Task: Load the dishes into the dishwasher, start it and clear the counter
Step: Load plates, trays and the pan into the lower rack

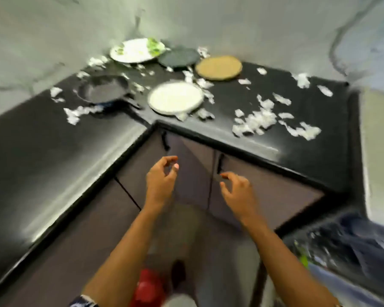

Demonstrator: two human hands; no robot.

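Black tabletop (53,151) wraps round a corner under a pale marbled wall, and everything I see is smeared with blur. Deep in the corner sits a white plate with green scraps (138,50), with a dark plate (179,56) right against its right rim and a tan plate (218,67) just beyond that. Nearer to me lies a second white plate (175,98), and to its left a black frying pan (103,89) with its handle pointing toward the inner edge of the tabletop. Torn paper scraps (255,121) are scattered among the dishes and thickest along the right stretch. Under the edge I see brown cabinet doors (275,196) with dark handles. The left grip (161,180) and the right grip (236,189) hang side by side in front of those doors, below the tabletop and touching nothing. Each has its fingers loosely curled and holds nothing. At lower right lies a dark blurred mass (346,247) flecked with pale bits, and I cannot tell what it is
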